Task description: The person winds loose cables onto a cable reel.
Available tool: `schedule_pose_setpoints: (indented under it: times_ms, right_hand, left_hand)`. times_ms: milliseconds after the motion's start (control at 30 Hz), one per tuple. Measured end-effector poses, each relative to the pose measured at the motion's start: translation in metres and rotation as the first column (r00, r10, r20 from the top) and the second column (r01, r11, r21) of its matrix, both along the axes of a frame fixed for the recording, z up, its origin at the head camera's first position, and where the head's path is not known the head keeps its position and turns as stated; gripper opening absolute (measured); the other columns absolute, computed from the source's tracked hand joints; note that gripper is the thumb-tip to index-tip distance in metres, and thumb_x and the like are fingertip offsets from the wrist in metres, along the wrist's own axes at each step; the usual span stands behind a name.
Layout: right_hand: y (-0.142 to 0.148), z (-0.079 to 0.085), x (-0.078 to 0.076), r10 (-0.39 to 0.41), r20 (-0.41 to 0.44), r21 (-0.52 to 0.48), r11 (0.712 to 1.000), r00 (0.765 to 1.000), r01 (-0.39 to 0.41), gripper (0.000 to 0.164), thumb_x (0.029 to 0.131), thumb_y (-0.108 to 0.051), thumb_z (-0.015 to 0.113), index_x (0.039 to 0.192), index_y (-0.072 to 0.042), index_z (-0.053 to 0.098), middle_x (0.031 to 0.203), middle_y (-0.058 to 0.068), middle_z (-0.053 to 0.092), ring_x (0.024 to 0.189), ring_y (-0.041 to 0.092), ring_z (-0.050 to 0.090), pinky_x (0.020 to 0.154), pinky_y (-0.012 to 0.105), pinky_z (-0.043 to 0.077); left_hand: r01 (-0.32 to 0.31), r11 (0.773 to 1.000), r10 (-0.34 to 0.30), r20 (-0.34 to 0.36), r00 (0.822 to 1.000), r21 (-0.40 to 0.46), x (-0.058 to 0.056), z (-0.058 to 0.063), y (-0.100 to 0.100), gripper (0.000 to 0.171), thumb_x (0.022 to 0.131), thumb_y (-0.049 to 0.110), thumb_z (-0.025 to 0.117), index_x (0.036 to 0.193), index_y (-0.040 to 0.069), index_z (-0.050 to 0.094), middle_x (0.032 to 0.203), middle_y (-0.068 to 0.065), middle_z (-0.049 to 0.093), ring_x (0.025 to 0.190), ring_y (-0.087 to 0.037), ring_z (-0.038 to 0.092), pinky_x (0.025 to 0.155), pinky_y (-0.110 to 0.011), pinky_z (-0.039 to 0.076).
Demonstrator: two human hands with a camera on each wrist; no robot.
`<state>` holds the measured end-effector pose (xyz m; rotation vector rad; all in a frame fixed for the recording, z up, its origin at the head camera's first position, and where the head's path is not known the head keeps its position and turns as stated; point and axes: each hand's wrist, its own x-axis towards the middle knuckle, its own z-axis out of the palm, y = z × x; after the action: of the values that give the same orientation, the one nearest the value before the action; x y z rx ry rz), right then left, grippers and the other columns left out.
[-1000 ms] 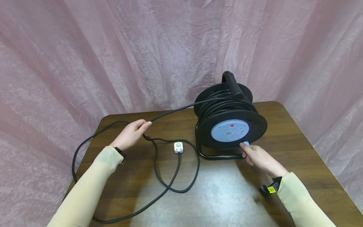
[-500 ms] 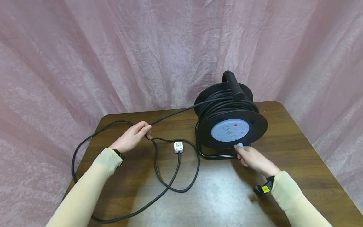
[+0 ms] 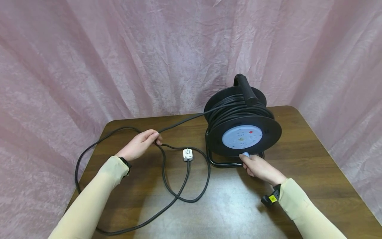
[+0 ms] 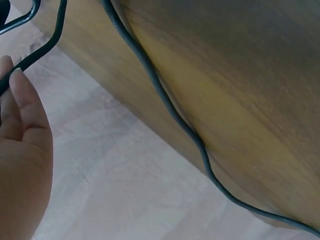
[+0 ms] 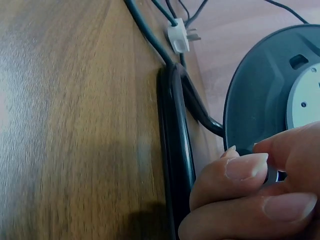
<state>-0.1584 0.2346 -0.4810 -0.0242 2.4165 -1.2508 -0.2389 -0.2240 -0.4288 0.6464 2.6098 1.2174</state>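
A black cable reel (image 3: pixel 244 136) with a pale blue socket panel (image 3: pixel 242 136) stands on its tube frame at the right of the table. My right hand (image 3: pixel 259 168) grips the small light-blue crank knob (image 3: pixel 246 154) at the bottom of the reel's front disc; in the right wrist view the fingers (image 5: pixel 245 170) curl round it and mostly cover it. Left of the reel, my left hand (image 3: pixel 139 143) pinches the black cable (image 3: pixel 185 120) between thumb and fingers. From there the cable slopes up to the wound drum, and its other part trails off over the table's left side.
A white plug (image 3: pixel 187 155) lies mid-table, prongs pointing away, inside a loose loop of cable (image 3: pixel 206 186). More cable curves along the left edge of the wooden table (image 3: pixel 310 166). A pink curtain (image 3: pixel 179 59) hangs close behind the table.
My right hand has moved left with the crank knob, and the reel's disc has turned clockwise, its red button shifting right. My left hand has moved slightly down and right along with the cable.
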Motion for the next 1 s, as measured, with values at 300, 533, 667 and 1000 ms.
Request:
schedule_pose_setpoints:
  times_ms: [300,533,667,1000]
  right_hand:
    - [-0.008,0.000,0.001,-0.014,0.028,-0.029,0.999,0.999,0.015,0.059,0.106,-0.049,0.038,0.084,0.002,0.057,0.053,-0.003,0.039,0.049,0.011,0.035,0.051,0.026,0.031]
    - [-0.016,-0.002,0.000,-0.002,0.045,-0.050,0.999,0.999,0.004,0.060,0.105,-0.052,0.038,0.083,0.001,0.057,0.054,-0.002,0.039,0.050,0.012,0.035,0.051,0.026,0.031]
    - [-0.020,-0.003,-0.001,-0.014,0.055,-0.061,0.998,0.998,0.018,0.058,0.105,-0.050,0.038,0.082,0.001,0.056,0.054,-0.003,0.039,0.050,0.012,0.035,0.051,0.025,0.031]
    - [-0.034,-0.006,0.000,-0.015,0.075,-0.152,0.988,0.997,0.026,0.056,0.105,-0.049,0.040,0.082,0.001,0.053,0.053,-0.003,0.039,0.046,0.010,0.032,0.043,0.022,0.024]
  left_hand:
    - [0.003,1.000,-0.002,0.035,0.999,-0.006,-0.002,-0.003,0.005,0.045,0.107,0.048,0.035,0.109,0.010,0.060,0.103,-0.005,0.066,0.100,-0.017,0.061,0.092,-0.039,0.050]
    - [0.021,1.000,-0.021,0.050,0.999,0.005,0.001,-0.007,0.004,0.043,0.109,0.042,0.037,0.114,0.010,0.064,0.112,-0.007,0.066,0.108,-0.022,0.060,0.099,-0.045,0.046]
    - [0.049,0.999,-0.049,0.050,0.998,0.013,0.000,-0.009,0.007,0.043,0.108,0.044,0.036,0.107,0.010,0.062,0.112,-0.006,0.067,0.111,-0.019,0.060,0.102,-0.049,0.044]
    - [0.035,0.999,-0.033,0.056,0.998,-0.024,0.003,-0.013,0.008,0.045,0.107,0.050,0.037,0.109,0.017,0.067,0.105,-0.002,0.069,0.110,-0.023,0.061,0.101,-0.042,0.043]
